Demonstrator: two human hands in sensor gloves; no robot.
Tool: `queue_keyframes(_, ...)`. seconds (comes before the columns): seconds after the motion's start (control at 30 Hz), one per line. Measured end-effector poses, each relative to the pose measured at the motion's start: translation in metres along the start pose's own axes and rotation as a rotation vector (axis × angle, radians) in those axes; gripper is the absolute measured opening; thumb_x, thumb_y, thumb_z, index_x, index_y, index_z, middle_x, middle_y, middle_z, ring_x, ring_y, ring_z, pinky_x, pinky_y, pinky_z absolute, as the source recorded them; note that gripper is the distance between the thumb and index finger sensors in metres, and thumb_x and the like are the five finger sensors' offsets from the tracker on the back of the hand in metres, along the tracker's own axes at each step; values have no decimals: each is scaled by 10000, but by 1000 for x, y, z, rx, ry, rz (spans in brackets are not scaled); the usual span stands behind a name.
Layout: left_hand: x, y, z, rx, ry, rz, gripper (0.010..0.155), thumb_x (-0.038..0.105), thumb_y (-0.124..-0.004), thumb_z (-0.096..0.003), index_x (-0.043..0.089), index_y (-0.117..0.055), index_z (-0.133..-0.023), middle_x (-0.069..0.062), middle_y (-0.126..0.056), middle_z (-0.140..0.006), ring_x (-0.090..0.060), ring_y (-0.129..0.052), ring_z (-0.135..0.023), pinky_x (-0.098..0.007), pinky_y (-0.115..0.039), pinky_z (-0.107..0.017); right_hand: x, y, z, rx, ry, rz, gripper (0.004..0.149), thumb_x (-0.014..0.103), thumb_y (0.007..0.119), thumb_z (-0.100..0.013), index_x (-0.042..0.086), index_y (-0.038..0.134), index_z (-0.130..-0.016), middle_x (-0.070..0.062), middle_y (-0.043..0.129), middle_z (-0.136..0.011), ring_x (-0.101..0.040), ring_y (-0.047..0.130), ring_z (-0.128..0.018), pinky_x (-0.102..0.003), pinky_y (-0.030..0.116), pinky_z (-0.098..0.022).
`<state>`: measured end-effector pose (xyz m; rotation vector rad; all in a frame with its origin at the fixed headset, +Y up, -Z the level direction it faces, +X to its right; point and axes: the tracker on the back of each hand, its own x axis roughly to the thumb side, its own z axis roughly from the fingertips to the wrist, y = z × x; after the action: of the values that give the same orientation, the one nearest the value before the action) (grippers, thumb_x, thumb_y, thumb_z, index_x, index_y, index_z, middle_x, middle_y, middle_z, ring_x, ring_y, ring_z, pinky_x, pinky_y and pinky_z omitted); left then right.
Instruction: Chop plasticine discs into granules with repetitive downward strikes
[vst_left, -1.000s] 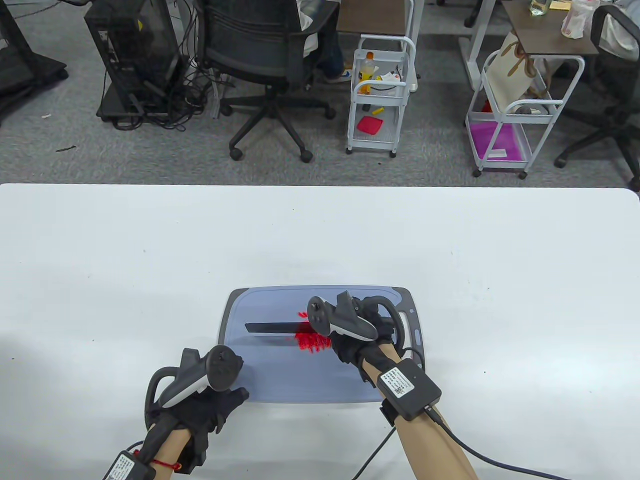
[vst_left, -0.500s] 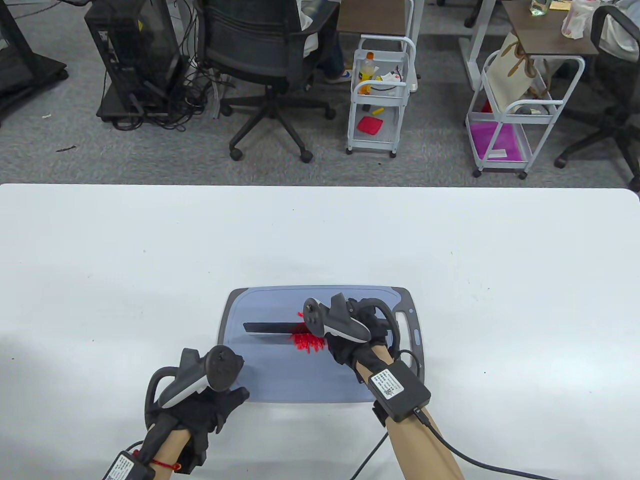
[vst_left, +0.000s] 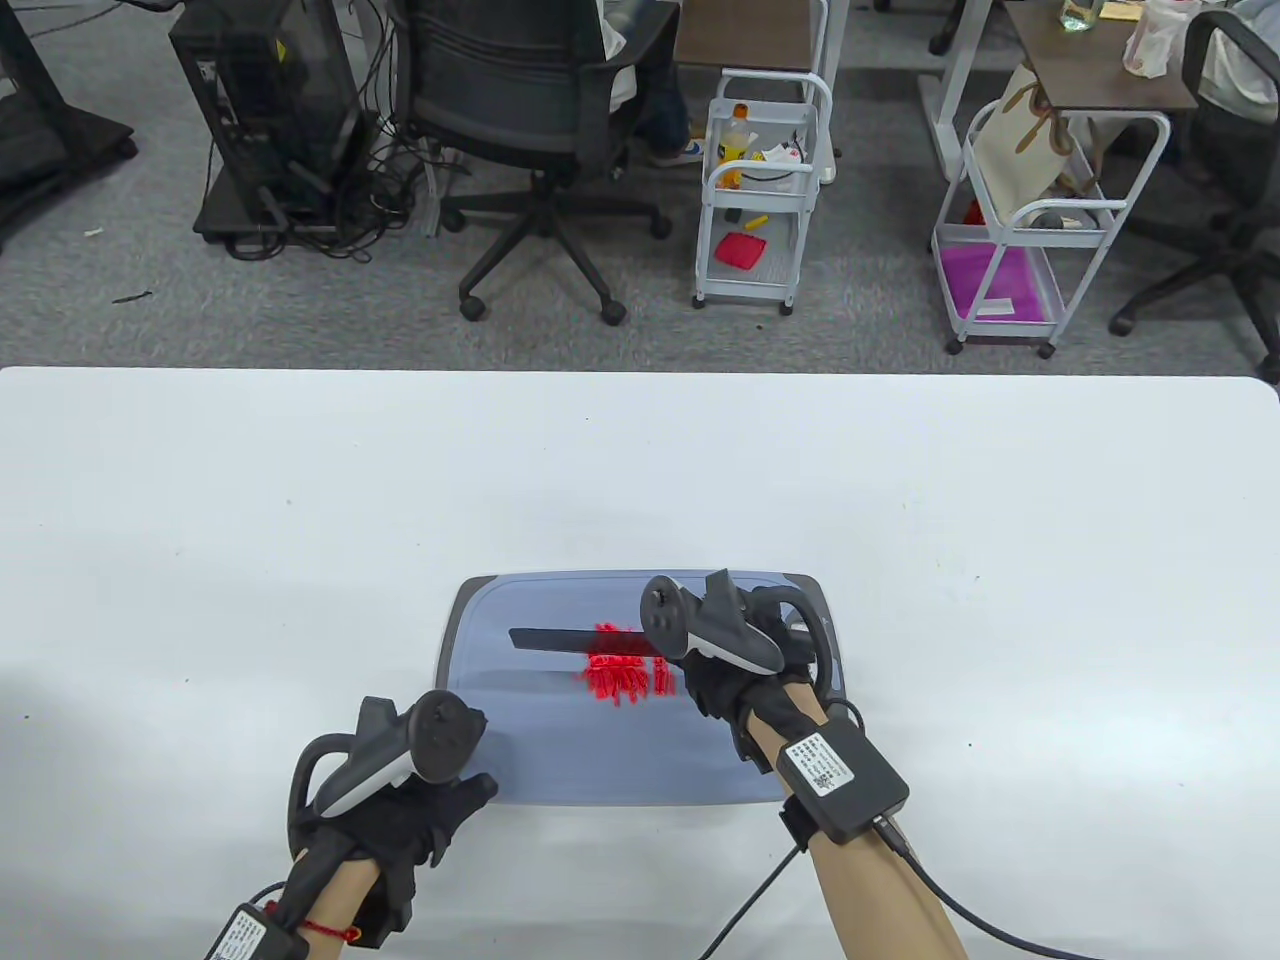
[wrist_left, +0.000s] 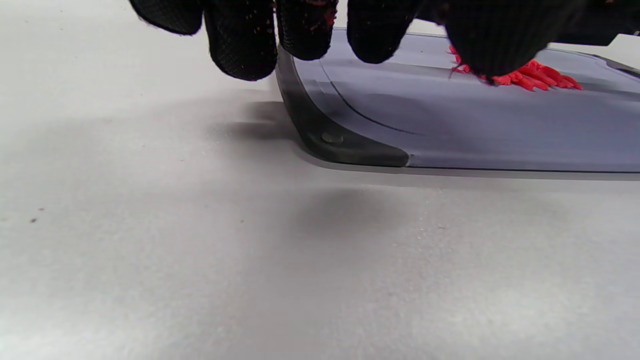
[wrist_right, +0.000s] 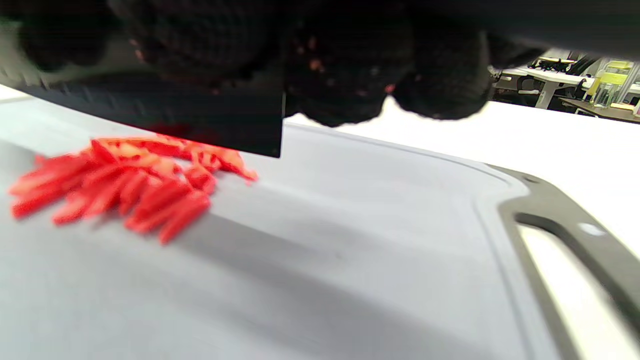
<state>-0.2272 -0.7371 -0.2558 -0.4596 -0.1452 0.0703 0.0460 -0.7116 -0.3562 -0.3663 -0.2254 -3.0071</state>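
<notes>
Red plasticine strips (vst_left: 620, 672) lie in a small heap on the grey-blue cutting board (vst_left: 560, 750); they also show in the right wrist view (wrist_right: 125, 192) and the left wrist view (wrist_left: 530, 77). My right hand (vst_left: 735, 665) grips a black knife (vst_left: 570, 640) whose blade points left, raised just above the far side of the heap; the blade (wrist_right: 165, 122) shows dark over the strips. My left hand (vst_left: 420, 800) rests at the board's near left corner (wrist_left: 345, 145), fingers (wrist_left: 240, 45) hanging over the board's edge, holding nothing.
The board has a handle slot at its right end (wrist_right: 565, 235). The white table (vst_left: 300, 520) spreads around it. Beyond the far edge stand an office chair (vst_left: 530, 120) and two white carts (vst_left: 760, 200).
My right hand moved right and away from me and lifted the knife. More of the red strips now show. The left hand has not moved.
</notes>
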Motion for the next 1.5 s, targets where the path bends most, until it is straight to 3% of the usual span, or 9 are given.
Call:
queue_keyframes(0.2,0,0,0,0,3,-1,757,615,-639,-440,307,-550,-1125,-120,-499,-1260,-444,-665,-1080,-651,-518,-750,9,22,-6,8,8,34,481,378,745,-404,208,839,-844,52,1004,-504,-312,1007,-533,-647,719,-565)
queue_keyframes(0.37,3,-2,-1,-15,-8,-5,755,615,-638,-440,311,-549,-1125,-118,-496,-1261,-442,-664,-1081,-649,-516,-751,15,24,-8,-23,32,55,484,383,734,-391,219,822,-838,74,996,-492,-298,1011,-523,-638,728,-561)
queue_keyframes(0.53,1,-1,1,-7,-8,4,755,614,-639,-441,310,-549,-1125,-119,-498,-1260,-441,-666,-1080,-650,-517,-751,21,12,-13,94,72,139,485,378,736,-402,213,807,-852,70,993,-508,-308,1005,-544,-645,703,-580)
queue_keyframes(0.67,1,1,0,-1,-4,-5,757,614,-639,-440,309,-547,-1127,-118,-497,-1261,-441,-667,-1080,-650,-516,-751,35,20,-11,-27,14,93,482,382,739,-392,203,817,-832,75,995,-480,-300,1020,-499,-633,727,-563)
queue_keyframes(0.83,1,-2,1,-18,-3,3,755,614,-638,-440,309,-549,-1125,-118,-497,-1260,-439,-667,-1080,-649,-518,-750,21,13,-14,60,46,146,482,384,738,-399,220,810,-846,76,997,-500,-305,1001,-552,-633,692,-607)
queue_keyframes(0.93,-1,1,2,5,-3,7,755,614,-639,-440,310,-550,-1125,-116,-496,-1261,-441,-666,-1080,-650,-516,-751,12,4,-10,-42,21,95,465,380,764,-403,207,856,-825,46,1011,-477,-309,999,-522,-633,710,-590)
queue_keyframes(1.07,0,0,1,-9,-1,-3,754,614,-639,-440,312,-549,-1125,-119,-495,-1261,-440,-664,-1081,-649,-516,-752,13,-7,-2,-47,1,68,463,387,763,-409,211,853,-827,48,1008,-484,-310,997,-519,-636,712,-582)
queue_keyframes(1.37,2,0,1,-6,-8,-1,757,615,-639,-439,309,-548,-1126,-121,-497,-1260,-443,-667,-1079,-650,-517,-751,24,15,-2,24,17,153,476,395,738,-401,222,820,-836,81,997,-485,-293,1010,-525,-629,734,-562)
queue_keyframes(1.5,2,0,1,-3,-12,2,757,615,-639,-441,310,-546,-1127,-119,-495,-1261,-442,-665,-1081,-650,-516,-752,16,26,-2,-15,26,39,481,386,743,-387,210,825,-827,77,999,-466,-301,1012,-516,-636,734,-548)
